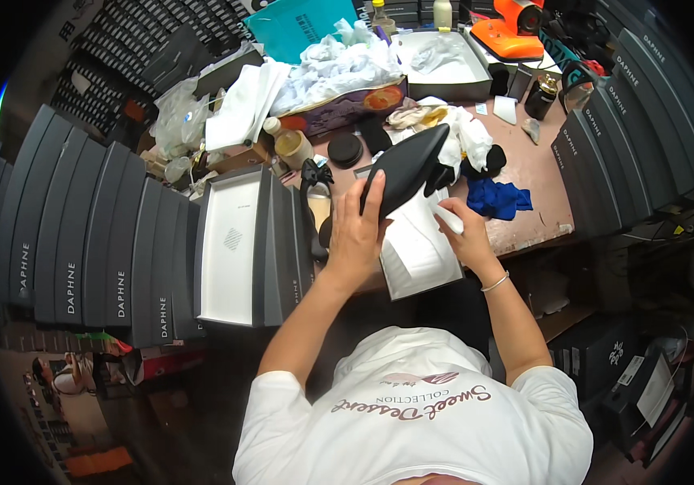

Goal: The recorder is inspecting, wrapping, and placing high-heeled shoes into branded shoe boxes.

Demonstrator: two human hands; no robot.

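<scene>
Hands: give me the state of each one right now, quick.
Left hand: closed on the black shoe, holding it up over the open box.
Right hand: closed on white tissue paper beside the shoe.

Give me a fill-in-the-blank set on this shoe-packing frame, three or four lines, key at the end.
1. The left hand holds a black shoe whose colour is ____.
2. The right hand touches ____ tissue paper in the open shoebox under the shoe.
3. The crumpled cloth on the table right of the hands is ____.
4. On the right wrist sits a thin ____.

Missing words: black; white; blue; bracelet
</scene>
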